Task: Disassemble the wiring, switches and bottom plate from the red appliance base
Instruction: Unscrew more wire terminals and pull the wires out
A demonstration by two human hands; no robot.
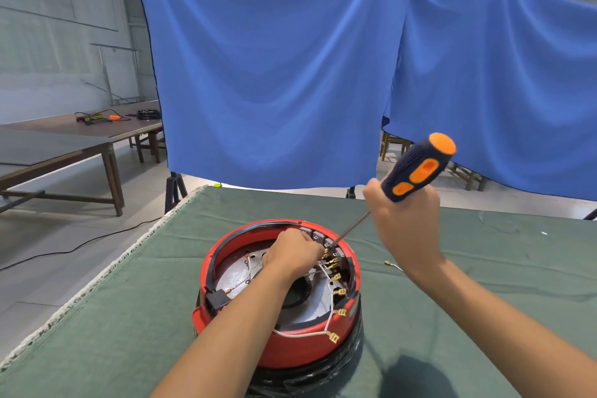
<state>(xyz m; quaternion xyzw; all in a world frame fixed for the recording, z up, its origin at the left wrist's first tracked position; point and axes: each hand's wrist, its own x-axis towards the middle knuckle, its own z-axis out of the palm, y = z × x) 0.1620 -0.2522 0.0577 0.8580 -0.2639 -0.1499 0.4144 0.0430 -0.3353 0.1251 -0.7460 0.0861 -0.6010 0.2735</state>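
Right hand of mine grips the screwdriver, tip at the switches; left hand pinches wiring inside the red appliance base, near the table front edge.

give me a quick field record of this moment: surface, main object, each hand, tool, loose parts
surface: green cloth-covered table
main object: red appliance base, open side up, metal plate visible inside
left hand: reaches inside the base at the brass terminals; whether it pinches a wire cannot be told
right hand: grips the screwdriver below its handle
tool: navy and orange handle, tip down at the switch block on the far rim
wiring: white wires with brass connectors hang over the near rim
loose parts: one wire with connector on the cloth, right of the base
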